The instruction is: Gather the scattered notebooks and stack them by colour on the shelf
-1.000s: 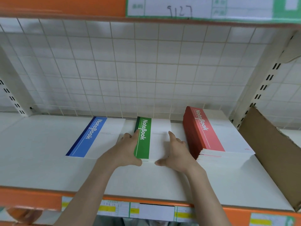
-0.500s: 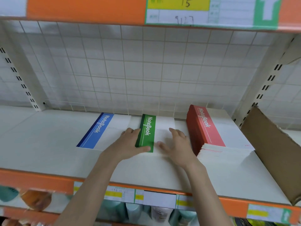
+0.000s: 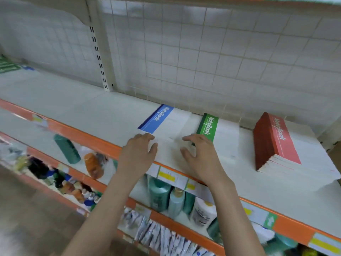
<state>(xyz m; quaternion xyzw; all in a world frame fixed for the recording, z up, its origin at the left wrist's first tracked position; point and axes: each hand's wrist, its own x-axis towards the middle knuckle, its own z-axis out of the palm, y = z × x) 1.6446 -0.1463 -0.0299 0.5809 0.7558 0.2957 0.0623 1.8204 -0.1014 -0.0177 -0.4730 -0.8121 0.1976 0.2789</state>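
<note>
Step in hand: judged to be a reach for the next scattered notebook; both hands hover over the front of the shelf (image 3: 96, 115), between the blue and green piles.
Left grip: left hand (image 3: 137, 154) is loosely spread, fingers slightly bent, holding nothing.
Right grip: right hand (image 3: 200, 156) is wide, fingers arched, holding nothing.
Blue notebooks (image 3: 162, 120): thin pile, flat on the shelf, just beyond the left fingertips.
Green notebooks (image 3: 212, 130): low pile, flat, just beside the right hand.
Red notebooks (image 3: 276, 143): tallest pile, farthest right, well apart from both hands.
Technique: lay each added notebook flat with its coloured band over the matching band, then square the edges with both palms.
Remaining stock: blurred green print at far left (image 3: 8, 66) may be more notebooks; cannot tell.
Obstructions: shelf upright (image 3: 97, 52) divides the bays; reach around it.
Lower shelf: bottles (image 3: 67, 148) stand beneath, clear of the work.
</note>
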